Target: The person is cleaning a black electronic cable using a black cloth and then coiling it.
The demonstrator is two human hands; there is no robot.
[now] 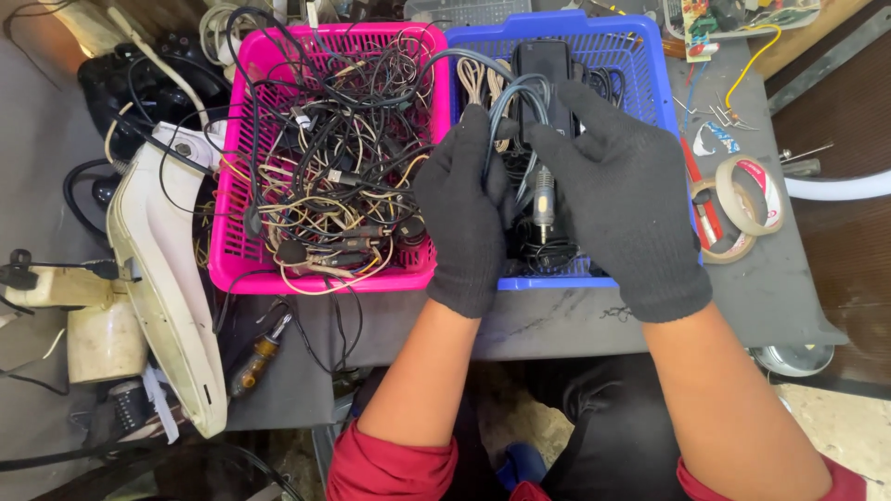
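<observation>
Two gloved hands meet over the blue basket (pixel 650 70), right of the pink basket (pixel 243 250) of tangled wires. Left hand (pixel 464 218) is closed round a looped grey cable (pixel 506 97). Right hand (pixel 626 199) clasps a black power adapter (pixel 543 65); the cable's plug (pixel 544 199) hangs between them.

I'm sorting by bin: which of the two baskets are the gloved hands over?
The blue basket, on the right; the pink basket of tangled cables sits left of both hands.
</observation>
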